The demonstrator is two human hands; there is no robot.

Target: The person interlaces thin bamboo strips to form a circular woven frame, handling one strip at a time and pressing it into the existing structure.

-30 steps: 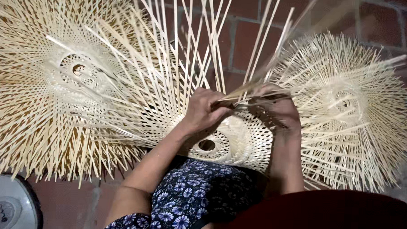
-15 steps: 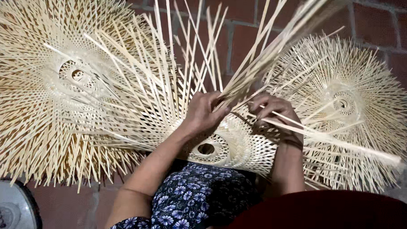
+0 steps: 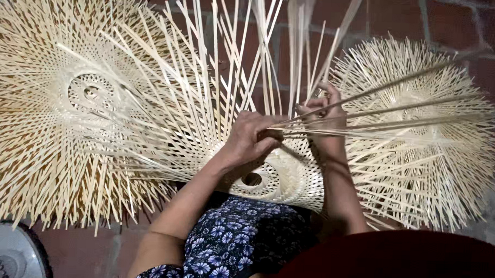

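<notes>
A half-woven bamboo frame with a round hole at its centre rests on my lap, its pale strips fanning upward. My left hand is closed around a bundle of long bamboo strips that runs out to the right. My right hand pinches the same strips just beside it, fingers raised among the upright slats.
A large finished woven bamboo disc lies on the left and another woven disc on the right, both on a red brick floor. A round white object sits at the bottom left corner.
The bundle of long strips has swung from pointing up-right to lying nearly level toward the right. Both hands shifted slightly upward with it.
</notes>
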